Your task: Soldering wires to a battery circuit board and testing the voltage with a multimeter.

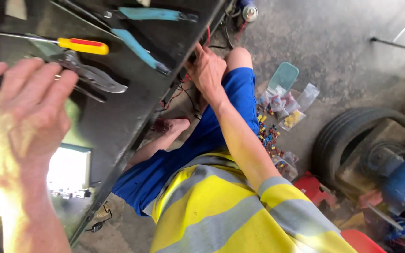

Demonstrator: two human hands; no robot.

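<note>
Setting: dark metal work surface (118, 117) is filling the left of the view; grey concrete floor (333, 42) is lying to the right, with the person sitting on it beside the surface's edge.
Left hand: left hand (22, 110) is hovering over the near-left part of the surface, fingers loosely spread and slightly curled, pinching nothing.
Nearest tool: grey pliers (87, 75) are lying just beyond the left fingertips, on the far-right side of that hand; whether they are touching cannot be told.
Pliers axis: long axis is running from far left to near right, handles ending toward the right.
Right hand: right hand (207, 70) is reaching to the surface's right edge, fingers curled around something at red and black wires (183, 91); what it is pinching cannot be told.
Nearer hand: the left hand is much nearer to the pliers; the right is well apart from them.
Count, surface tools: one yellow-handled screwdriver (73, 45), one grey pliers, one teal-handled cutter (139, 30).
Count, floor: one teal box (283, 76), several clear bags (289, 105), many small coloured connectors (269, 137), one tyre (352, 136).
</note>
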